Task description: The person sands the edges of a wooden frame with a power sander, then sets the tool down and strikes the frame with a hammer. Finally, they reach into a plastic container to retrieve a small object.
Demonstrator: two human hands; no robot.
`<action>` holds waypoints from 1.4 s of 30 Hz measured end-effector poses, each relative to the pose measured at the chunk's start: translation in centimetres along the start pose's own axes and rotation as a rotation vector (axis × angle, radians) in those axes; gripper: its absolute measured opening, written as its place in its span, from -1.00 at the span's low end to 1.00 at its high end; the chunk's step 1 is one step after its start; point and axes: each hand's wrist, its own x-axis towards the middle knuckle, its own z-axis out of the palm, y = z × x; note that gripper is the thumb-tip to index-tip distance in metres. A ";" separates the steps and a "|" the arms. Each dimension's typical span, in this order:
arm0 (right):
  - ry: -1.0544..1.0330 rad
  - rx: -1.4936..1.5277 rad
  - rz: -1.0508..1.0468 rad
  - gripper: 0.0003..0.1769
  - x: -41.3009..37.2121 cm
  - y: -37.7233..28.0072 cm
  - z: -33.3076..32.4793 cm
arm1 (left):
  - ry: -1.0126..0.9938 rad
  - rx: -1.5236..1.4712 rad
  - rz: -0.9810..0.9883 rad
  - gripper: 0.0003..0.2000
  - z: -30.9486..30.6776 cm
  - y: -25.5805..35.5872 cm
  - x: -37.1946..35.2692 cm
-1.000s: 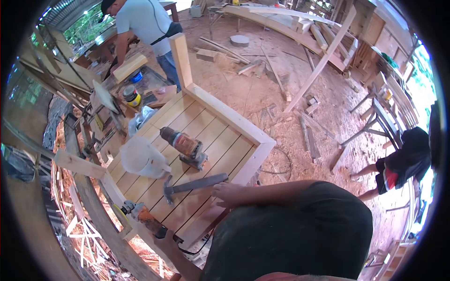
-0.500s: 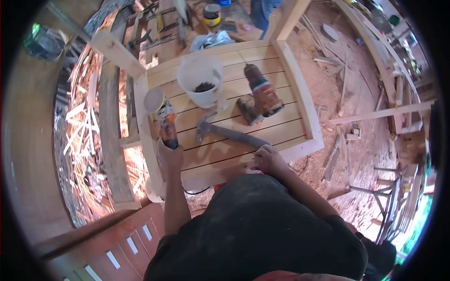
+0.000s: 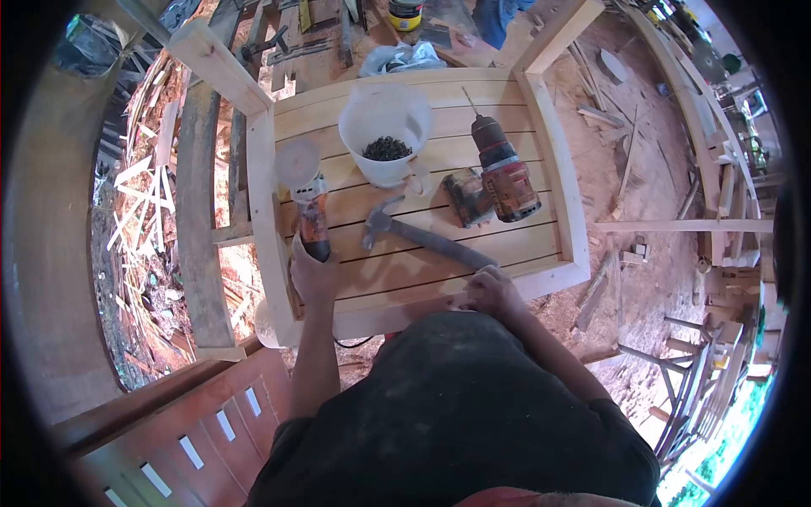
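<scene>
My left hand [image 3: 313,275] is closed around the orange and black body of an angle grinder [image 3: 313,221], with a pale round disc facing up at its far end. It is over the left side of a slatted wooden panel [image 3: 372,287] with a raised frame. At the panel's front rail, my right hand [image 3: 492,293] has curled fingers beside the handle end of a claw hammer [image 3: 431,242]; what they pinch, if anything, is hidden. The hammer lies across the slats. Behind it stand a whitish plastic bucket [image 3: 384,118] holding small dark fasteners and a cordless drill [image 3: 505,173] with a long bit.
Wooden posts [image 3: 221,68] rise from the panel's far corners. Beyond it are a plastic bag [image 3: 400,58] and a yellow and black tub [image 3: 405,14]. Scrap wood and shavings cover the ground at left. A reddish slatted panel [image 3: 198,431] is at lower left.
The view has shifted slightly, so the panel and tools appear a little farther right. The left hand still holds the grinder, and the right hand stays by the hammer's handle end.
</scene>
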 end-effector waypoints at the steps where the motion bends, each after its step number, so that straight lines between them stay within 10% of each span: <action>1: 0.007 0.009 0.005 -0.57 -0.1 -0.2 -0.1 | 0.015 0.011 0.019 -0.19 0.1 -0.2 -0.1; 5: -0.028 -0.094 -0.115 -0.71 0.2 -1.3 -1.2 | 0.320 -0.107 0.347 -0.43 -2.2 2.5 -0.2; 11: -0.006 -0.058 -0.157 -0.75 -0.2 -0.1 -0.6 | 0.014 -0.422 0.779 -0.88 -8.2 15.9 4.2; 22: 0.063 0.079 0.014 -0.62 -0.9 -0.3 -0.7 | -0.795 1.043 1.084 -0.65 0.9 26.3 14.2; 28: 0.102 0.078 0.059 -0.62 -0.9 -0.6 -0.3 | -1.309 1.059 1.384 -0.71 7.4 25.0 14.8; 37: 0.110 0.064 0.068 -0.60 -1.0 -0.1 0.1 | -1.144 0.888 1.652 -0.62 5.7 25.6 12.7; 42: 0.102 0.102 0.059 -0.62 -0.9 -0.3 0.4 | -1.207 0.938 1.477 -0.54 5.2 25.4 12.1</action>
